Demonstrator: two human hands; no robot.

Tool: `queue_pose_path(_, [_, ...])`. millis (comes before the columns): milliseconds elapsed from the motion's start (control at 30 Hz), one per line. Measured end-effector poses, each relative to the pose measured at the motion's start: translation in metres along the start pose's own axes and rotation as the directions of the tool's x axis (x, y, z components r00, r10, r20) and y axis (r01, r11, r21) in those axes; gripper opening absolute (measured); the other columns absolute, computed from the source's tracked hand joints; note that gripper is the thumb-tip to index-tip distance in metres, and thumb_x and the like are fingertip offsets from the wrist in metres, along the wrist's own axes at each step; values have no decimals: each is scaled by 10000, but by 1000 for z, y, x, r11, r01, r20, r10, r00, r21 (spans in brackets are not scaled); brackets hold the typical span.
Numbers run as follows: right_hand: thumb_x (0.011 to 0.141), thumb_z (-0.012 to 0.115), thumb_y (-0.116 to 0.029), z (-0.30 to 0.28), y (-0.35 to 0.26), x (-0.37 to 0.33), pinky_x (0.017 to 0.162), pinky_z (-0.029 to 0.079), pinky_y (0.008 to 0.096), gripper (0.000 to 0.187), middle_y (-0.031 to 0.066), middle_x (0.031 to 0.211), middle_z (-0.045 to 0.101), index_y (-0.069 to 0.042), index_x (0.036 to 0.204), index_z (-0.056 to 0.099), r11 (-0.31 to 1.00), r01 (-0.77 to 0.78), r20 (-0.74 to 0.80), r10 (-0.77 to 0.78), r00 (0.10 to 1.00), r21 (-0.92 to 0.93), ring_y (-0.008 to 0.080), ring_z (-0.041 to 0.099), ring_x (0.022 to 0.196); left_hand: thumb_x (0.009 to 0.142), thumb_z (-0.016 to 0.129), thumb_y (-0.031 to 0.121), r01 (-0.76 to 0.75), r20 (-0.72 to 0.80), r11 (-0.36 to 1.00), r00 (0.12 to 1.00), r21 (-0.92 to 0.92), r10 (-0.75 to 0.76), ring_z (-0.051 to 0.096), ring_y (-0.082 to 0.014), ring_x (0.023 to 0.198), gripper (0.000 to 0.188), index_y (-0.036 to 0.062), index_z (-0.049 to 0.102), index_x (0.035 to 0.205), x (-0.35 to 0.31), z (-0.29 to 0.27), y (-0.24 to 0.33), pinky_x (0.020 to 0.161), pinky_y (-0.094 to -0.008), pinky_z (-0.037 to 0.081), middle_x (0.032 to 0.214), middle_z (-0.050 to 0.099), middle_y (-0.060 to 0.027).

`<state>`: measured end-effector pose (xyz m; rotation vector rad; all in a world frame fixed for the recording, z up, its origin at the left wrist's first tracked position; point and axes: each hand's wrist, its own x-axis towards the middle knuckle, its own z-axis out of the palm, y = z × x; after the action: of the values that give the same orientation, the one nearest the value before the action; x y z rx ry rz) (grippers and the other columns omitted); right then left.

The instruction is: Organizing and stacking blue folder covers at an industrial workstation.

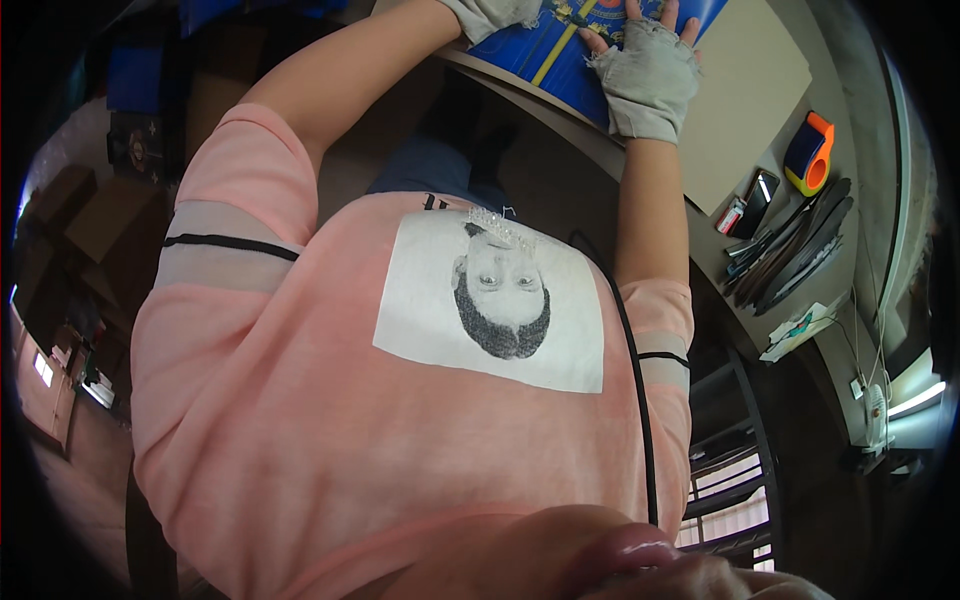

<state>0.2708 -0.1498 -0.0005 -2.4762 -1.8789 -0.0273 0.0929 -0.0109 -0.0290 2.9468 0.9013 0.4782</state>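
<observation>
A blue printed sheet or flat panel (568,62) with a yellow stripe lies on the table at the top of the view. My right hand (650,80), in a worn grey fingerless glove, rests on its right part with the fingers spread. At the panel's upper left is my left hand (493,14), gloved the same way. The top edge of the picture cuts it off, and its fingers cannot be made out. A large beige board (750,110) extends from under the panel to the right.
On the table's (705,235) right side lie an orange and dark blue tape dispenser (812,155), a phone (757,203), a small red-and-white item (731,216) and several dark curved strips (795,250). Brown cartons (110,225) stand at the left. A small fan (875,415) is at the far right.
</observation>
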Motion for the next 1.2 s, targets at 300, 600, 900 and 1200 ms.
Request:
queue_pose_path(300, [834, 719, -628, 1, 9, -8, 1169, 351, 563, 785, 210, 1589, 436, -189, 1469, 575, 999, 2, -17, -3, 1000, -45, 442, 403, 1457, 826, 681, 313, 63, 166, 989, 985, -135, -40, 692, -363, 883, 249, 119, 717, 979, 54, -39, 11, 801, -478, 547, 912, 722, -164])
queue_pose_path(600, [782, 708, -737, 15, 20, -8, 1175, 309, 625, 830, 179, 1609, 429, -252, 1450, 611, 999, 12, -86, -15, 996, -30, 470, 365, 1481, 919, 597, 409, -232, 148, 960, 955, -159, 256, 645, -286, 1186, 502, 61, 645, 1277, 57, -6, 18, 998, -400, 507, 1323, 670, -150])
queue_pose_path(900, [818, 735, -636, 22, 33, -4, 1194, 263, 646, 811, 201, 1638, 370, -197, 1481, 577, 997, -21, -4, 21, 1000, 72, 443, 305, 1521, 934, 571, 330, -350, 385, 919, 834, -184, 395, 618, -275, 1242, 419, 56, 679, 1232, 74, -13, 23, 950, -402, 522, 1310, 674, -132])
queue_pose_path(1200, [874, 690, -587, 42, 86, 38, 1177, 308, 624, 756, 227, 1600, 416, -156, 1484, 568, 990, 26, -166, -2, 986, 142, 438, 376, 1485, 919, 660, 251, -212, 227, 964, 943, -161, 245, 502, -258, 1422, 411, 121, 688, 1309, 50, 21, 14, 1126, -410, 437, 1521, 565, -41])
